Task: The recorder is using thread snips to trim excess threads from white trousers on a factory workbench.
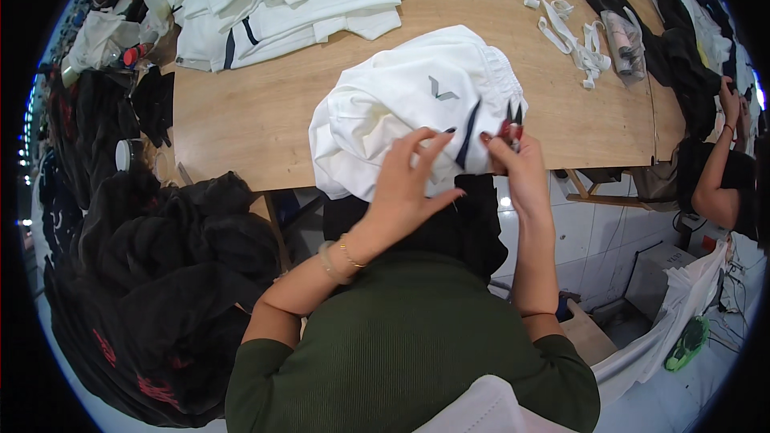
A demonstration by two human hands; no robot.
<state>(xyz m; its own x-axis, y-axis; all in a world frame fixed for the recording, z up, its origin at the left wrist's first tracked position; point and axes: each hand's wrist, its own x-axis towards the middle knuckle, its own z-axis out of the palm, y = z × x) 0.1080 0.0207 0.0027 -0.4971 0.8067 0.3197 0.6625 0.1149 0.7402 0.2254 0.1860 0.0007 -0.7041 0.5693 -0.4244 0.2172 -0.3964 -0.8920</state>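
Observation:
A white garment [401,72] with a gathered elastic edge, a dark navy stripe and a small grey emblem lies bunched at the table's front edge, partly hanging over it. My left hand [409,180] is over its near side, fingers apart and thumb stretched out, holding nothing that I can see. In my right hand [521,167], closed at the garment's right side, are small red-handled thread snips [513,125]. Their dark blades point away from me, beside the elastic edge.
Folded white garments [289,0] are stacked at the far left of the wooden table [241,124]. White tapes [573,40] and a clear-wrapped roll [622,44] lie at the far right. Dark clothes [168,248] are heaped at left. Another person's arm [718,168] reaches in at right.

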